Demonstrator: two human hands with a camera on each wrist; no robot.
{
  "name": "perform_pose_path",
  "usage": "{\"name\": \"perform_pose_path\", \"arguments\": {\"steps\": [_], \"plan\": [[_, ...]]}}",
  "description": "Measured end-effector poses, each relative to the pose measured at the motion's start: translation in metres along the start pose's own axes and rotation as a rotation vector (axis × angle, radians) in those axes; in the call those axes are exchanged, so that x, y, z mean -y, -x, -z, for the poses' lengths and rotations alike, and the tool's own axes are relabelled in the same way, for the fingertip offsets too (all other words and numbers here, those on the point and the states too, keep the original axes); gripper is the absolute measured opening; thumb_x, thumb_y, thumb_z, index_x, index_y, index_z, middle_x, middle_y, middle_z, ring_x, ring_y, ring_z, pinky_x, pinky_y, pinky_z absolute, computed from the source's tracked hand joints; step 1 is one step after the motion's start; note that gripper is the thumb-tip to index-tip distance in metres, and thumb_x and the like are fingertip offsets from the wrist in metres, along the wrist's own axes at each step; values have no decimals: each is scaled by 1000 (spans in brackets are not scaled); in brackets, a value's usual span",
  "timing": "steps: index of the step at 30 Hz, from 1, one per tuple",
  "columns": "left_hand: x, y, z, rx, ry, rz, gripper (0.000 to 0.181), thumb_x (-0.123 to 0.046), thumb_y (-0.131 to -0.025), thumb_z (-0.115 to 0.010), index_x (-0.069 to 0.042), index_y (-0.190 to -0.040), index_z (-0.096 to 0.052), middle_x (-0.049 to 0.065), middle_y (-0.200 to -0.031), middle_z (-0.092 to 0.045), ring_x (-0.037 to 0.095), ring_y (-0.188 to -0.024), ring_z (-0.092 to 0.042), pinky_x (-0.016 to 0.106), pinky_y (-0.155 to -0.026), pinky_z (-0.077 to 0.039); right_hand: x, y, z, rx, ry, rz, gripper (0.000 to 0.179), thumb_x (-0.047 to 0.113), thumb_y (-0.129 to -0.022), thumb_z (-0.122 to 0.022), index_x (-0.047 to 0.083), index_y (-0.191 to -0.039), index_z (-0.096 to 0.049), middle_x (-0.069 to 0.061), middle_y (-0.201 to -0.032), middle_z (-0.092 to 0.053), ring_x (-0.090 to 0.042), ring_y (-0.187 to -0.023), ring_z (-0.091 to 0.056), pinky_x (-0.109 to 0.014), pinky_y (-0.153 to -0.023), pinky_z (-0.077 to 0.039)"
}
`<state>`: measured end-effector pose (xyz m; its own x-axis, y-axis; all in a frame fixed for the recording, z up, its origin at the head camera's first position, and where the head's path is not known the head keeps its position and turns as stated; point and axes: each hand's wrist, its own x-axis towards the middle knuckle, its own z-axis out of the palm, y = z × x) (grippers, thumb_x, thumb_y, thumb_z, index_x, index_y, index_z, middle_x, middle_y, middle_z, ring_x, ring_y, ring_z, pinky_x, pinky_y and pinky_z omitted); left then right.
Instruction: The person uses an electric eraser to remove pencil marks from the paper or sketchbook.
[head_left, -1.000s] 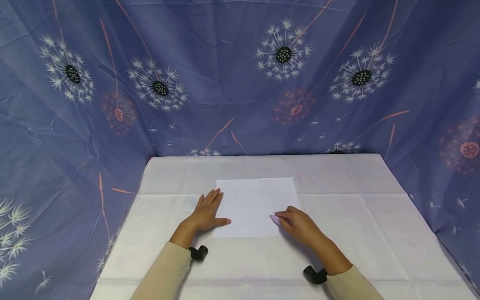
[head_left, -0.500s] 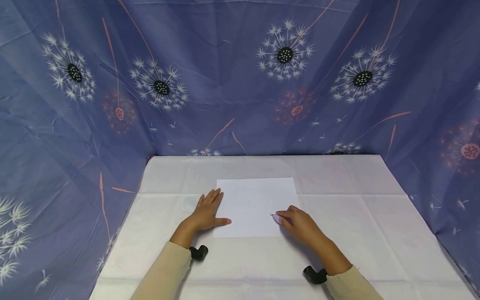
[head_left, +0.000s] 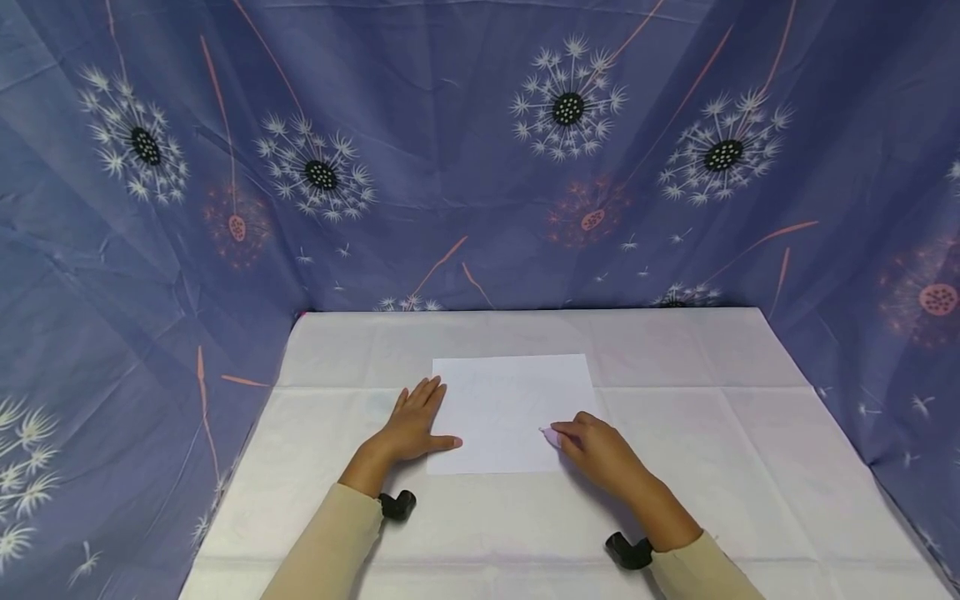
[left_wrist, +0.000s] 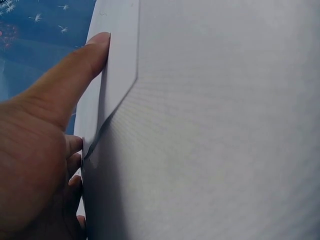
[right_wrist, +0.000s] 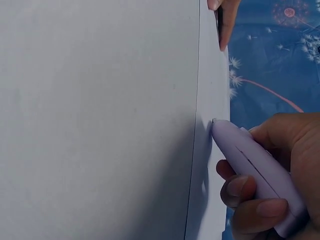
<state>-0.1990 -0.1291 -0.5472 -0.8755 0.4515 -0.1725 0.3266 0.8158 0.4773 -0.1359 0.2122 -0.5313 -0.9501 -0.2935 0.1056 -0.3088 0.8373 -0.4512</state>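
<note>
A sheet of white paper (head_left: 502, 400) lies flat on the white-covered table. My left hand (head_left: 415, 427) rests spread at its left edge, with the thumb on the sheet; in the left wrist view that thumb (left_wrist: 75, 65) lies extended over the paper (left_wrist: 122, 45). Over the lower right part of the sheet, my right hand (head_left: 596, 450) grips a chunky lilac plastic tool (head_left: 552, 437). In the right wrist view the tool (right_wrist: 255, 165) has a rounded nose, a thin slit along its side and a tiny tip pointing at the paper. Whether the tip touches the sheet I cannot tell.
A creased white cloth (head_left: 360, 533) covers the table. Blue curtains with dandelion prints (head_left: 450, 167) hang behind and at both sides. On each wrist sits a black camera mount, one at the left (head_left: 398, 506) and one at the right (head_left: 628, 551).
</note>
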Motion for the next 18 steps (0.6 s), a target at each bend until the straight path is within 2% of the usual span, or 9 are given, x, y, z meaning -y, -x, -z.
{"name": "perform_pose_path", "arguments": {"steps": [8,18], "plan": [[-1,0,1,-1,8,6,106,-58,-85,-74,-7,-162,-21,10,-172,-12,31,-160,-6,58,-128,-2,-3,0,1,-30,1,4,24,16,-92,-73,8,-114,-78,7,-79,-53,-4,-65,-42,-21,-60,-39],[-1,0,1,-3,7,4,106,-58,-85,-74,-6,-162,-22,11,-171,-12,31,-160,-7,58,-128,-3,3,-1,-1,32,-18,6,26,18,-94,-71,8,-118,-76,7,-82,-54,-3,-66,-41,-20,-60,-39]]}}
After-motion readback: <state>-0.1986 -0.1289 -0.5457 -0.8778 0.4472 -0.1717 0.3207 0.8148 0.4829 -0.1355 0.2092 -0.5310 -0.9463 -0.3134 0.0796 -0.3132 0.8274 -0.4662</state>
